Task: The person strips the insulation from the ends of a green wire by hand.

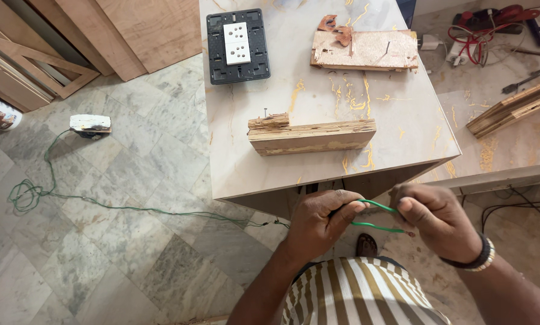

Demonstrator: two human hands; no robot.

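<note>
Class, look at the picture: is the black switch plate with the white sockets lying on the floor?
No, the black switch plate lies on the marble-patterned tabletop, beyond the wooden block.

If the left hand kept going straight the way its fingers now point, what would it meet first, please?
Most likely the right hand: the left hand points across at it, both pinching the green wire. Depth is hard to judge here.

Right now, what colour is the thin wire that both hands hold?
Green. The thin wire shows best in the head view, between the left hand and right hand.
</note>
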